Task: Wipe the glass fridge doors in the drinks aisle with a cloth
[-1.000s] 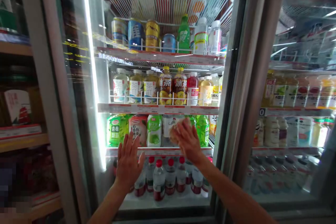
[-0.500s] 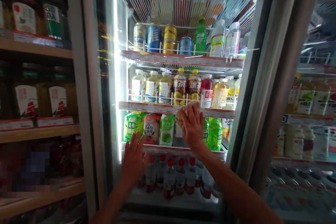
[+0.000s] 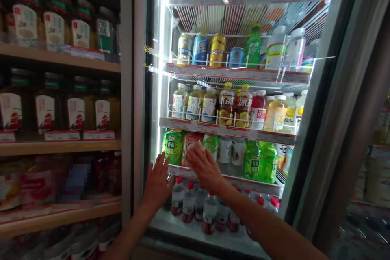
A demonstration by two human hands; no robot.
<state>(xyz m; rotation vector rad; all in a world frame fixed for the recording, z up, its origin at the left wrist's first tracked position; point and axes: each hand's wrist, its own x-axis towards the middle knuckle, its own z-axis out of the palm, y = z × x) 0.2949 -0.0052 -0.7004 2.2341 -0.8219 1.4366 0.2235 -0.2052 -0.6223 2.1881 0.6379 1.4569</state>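
My left hand [image 3: 157, 178] is spread out flat at the lower left of the drinks fridge, seemingly against its glass door, with nothing in it. To its right, my right hand [image 3: 205, 166] is slightly blurred, in front of the lower drinks shelf. A cream-coloured cloth is pressed under that palm; the hand hides nearly all of it. Behind the right hand stand a red drink bottle [image 3: 186, 149] and a green-labelled bottle [image 3: 211, 143]. A green plum drink bottle [image 3: 173, 146] shows just above my left hand.
Lit fridge shelves hold cans [image 3: 200, 48] and several bottles, such as brown iced tea bottles [image 3: 226, 105]. Red-capped bottles [image 3: 210, 211] stand at the bottom. On the left, a wooden shelf [image 3: 61, 146] carries jars [image 3: 76, 107]. A metal door frame [image 3: 344, 130] runs down the right.
My right hand has moved down and left with the cloth, from the price rail to the lower shelf. The view has swung left, showing more of the jar shelves. My left hand stays spread.
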